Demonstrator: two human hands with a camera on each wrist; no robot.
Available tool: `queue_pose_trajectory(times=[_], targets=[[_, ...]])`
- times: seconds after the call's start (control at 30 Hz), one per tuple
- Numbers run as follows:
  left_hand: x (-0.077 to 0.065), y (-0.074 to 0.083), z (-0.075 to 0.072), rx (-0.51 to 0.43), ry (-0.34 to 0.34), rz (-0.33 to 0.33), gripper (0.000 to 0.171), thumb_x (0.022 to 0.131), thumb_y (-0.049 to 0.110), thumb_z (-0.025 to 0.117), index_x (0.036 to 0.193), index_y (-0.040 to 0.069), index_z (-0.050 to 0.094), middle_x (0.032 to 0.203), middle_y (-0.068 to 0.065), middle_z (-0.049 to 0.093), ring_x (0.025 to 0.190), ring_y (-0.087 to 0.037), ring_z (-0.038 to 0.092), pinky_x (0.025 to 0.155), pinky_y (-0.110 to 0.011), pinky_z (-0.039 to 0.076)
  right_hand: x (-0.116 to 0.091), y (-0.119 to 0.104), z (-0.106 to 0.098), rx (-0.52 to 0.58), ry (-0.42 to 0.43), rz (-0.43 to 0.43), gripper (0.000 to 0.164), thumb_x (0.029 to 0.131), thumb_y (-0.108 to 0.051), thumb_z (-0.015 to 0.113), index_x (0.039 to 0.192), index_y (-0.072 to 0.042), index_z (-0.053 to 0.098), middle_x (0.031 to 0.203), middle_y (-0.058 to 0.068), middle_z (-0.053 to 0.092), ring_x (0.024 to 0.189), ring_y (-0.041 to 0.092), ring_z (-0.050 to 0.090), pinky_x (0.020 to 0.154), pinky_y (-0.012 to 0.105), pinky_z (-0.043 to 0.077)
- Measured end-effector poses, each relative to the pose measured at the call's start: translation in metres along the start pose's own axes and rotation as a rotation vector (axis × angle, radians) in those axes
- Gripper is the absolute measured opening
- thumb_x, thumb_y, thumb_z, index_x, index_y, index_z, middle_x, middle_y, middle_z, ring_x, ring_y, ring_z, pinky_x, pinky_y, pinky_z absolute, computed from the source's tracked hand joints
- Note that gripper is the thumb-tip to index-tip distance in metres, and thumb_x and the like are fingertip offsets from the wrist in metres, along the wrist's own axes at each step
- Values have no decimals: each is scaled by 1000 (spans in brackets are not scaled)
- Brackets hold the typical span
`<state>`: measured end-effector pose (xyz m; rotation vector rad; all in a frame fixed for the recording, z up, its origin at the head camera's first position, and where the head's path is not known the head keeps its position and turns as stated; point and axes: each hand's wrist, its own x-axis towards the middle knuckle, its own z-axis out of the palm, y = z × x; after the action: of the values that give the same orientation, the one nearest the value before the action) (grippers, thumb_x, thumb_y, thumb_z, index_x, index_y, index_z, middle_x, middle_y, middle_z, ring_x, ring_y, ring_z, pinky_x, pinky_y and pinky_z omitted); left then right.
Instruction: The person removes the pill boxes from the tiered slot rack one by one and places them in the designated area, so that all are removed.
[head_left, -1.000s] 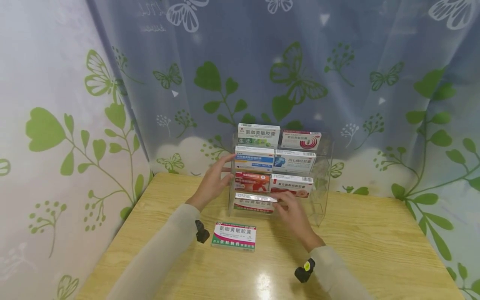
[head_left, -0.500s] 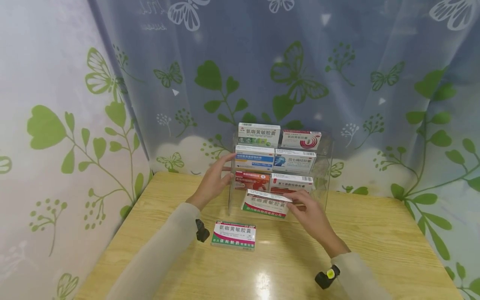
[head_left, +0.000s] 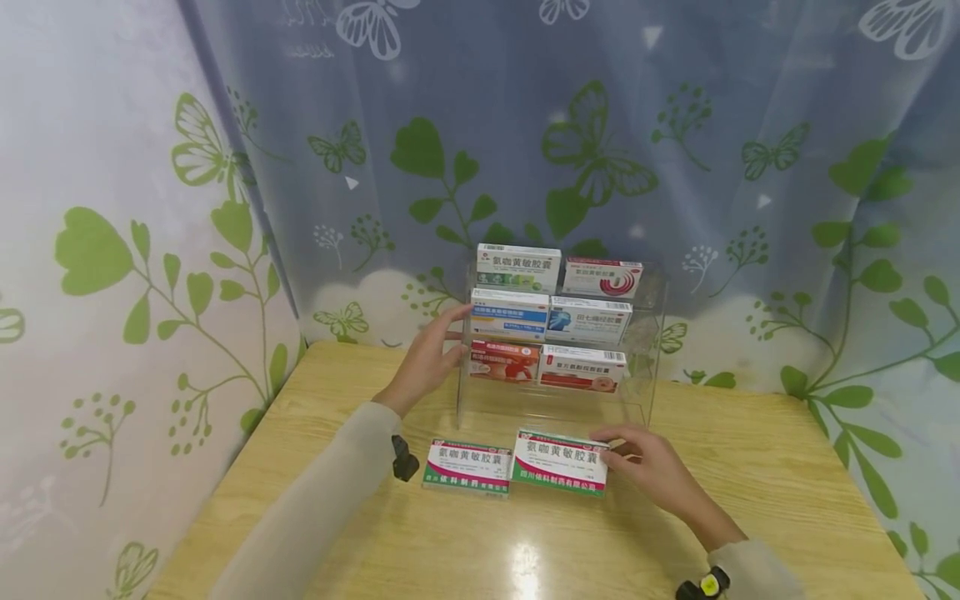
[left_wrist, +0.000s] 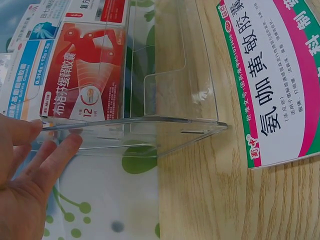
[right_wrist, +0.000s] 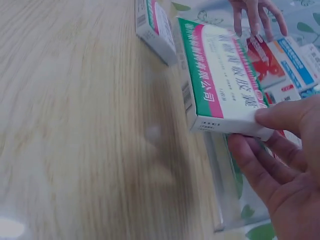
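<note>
My right hand (head_left: pixel 654 468) pinches a white, green and magenta medicine box (head_left: pixel 558 468) by its right end, thumb on the printed face and fingers beneath. In the right wrist view the held box (right_wrist: pixel 222 75) is tilted above the table. A matching medicine box (head_left: pixel 467 468) lies just left of it. My left hand (head_left: pixel 426 357) holds the left side panel of a clear display rack (head_left: pixel 551 408). In the left wrist view the panel's edge runs between its thumb and fingers. No box stands in the rack's lowest tier.
Above that tier, the rack carries pairs of boxes, among them a red box (head_left: pixel 502 362), a blue-striped box (head_left: pixel 510 317) and a green-and-white box (head_left: pixel 517 268). The wooden table (head_left: pixel 360 533) is backed by a patterned curtain (head_left: pixel 480 75).
My right hand has drawn the medicine box out of the rack's lowest tier and brought it forward, beside the matching one. My left hand stays at the rack's side.
</note>
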<state>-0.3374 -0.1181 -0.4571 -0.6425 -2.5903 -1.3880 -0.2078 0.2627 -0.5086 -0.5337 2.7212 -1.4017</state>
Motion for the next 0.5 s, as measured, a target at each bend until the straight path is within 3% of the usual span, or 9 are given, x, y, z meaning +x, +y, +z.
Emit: queue_pose_trajectory(times=[0.13, 0.33, 0.5], targets=[[-1, 0, -1, -3, 2, -1, 69, 108, 0, 64, 168, 23, 40, 173, -6, 42, 139, -39, 63, 100, -45, 67, -4, 8, -5, 29, -59, 8, 26, 108, -15, 70, 131, -6, 75, 135, 20, 72, 102, 17, 77, 82, 27, 66], [1, 0, 0, -3, 0, 1, 70, 107, -1, 65, 168, 23, 40, 173, -6, 43, 139, -39, 63, 102, -46, 66, -5, 18, -2, 175, -175, 66, 34, 110, -12, 65, 137, 9, 68, 139, 36, 65, 90, 15, 79, 80, 32, 69], [1, -1, 0, 8, -3, 2, 70, 107, 0, 65, 168, 23, 40, 173, -6, 42, 139, -39, 63, 102, -46, 67, -3, 23, 5, 208, -215, 98, 35, 110, -12, 65, 138, 10, 66, 131, 34, 69, 86, 18, 79, 76, 34, 70]])
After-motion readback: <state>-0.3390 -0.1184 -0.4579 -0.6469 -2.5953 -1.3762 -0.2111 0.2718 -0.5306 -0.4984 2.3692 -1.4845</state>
